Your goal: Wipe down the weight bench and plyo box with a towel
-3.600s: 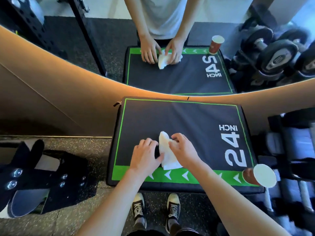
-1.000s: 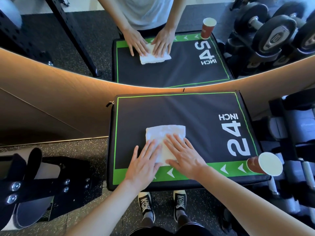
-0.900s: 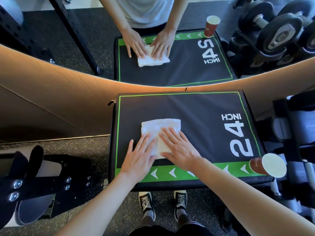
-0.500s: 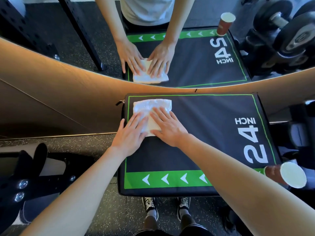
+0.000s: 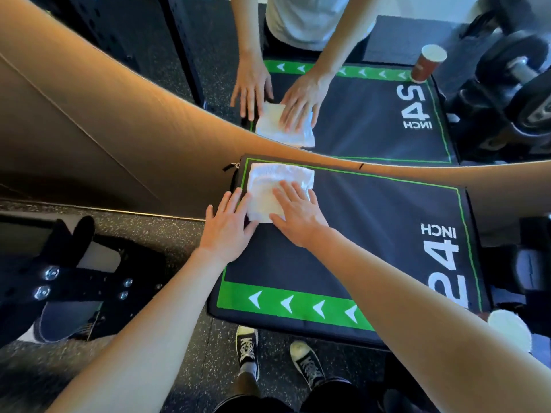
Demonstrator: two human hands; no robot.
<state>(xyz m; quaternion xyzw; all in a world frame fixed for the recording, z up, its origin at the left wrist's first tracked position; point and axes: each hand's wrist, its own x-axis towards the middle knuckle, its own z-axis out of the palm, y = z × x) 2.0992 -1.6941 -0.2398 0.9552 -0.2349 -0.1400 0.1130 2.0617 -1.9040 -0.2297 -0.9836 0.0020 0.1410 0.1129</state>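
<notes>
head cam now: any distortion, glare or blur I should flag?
Head view: strong wide-angle bowing, the mirror's lower edge curves; warm orange light along it; the plyo box and towel are fairly sharp; the paper cup at the right edge looks soft and washed out; the left hand and right hand show no marked motion blur.

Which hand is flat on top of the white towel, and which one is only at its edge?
The right hand lies flat on the towel. The left hand sits at its left edge, mostly on the plyo box.
</notes>
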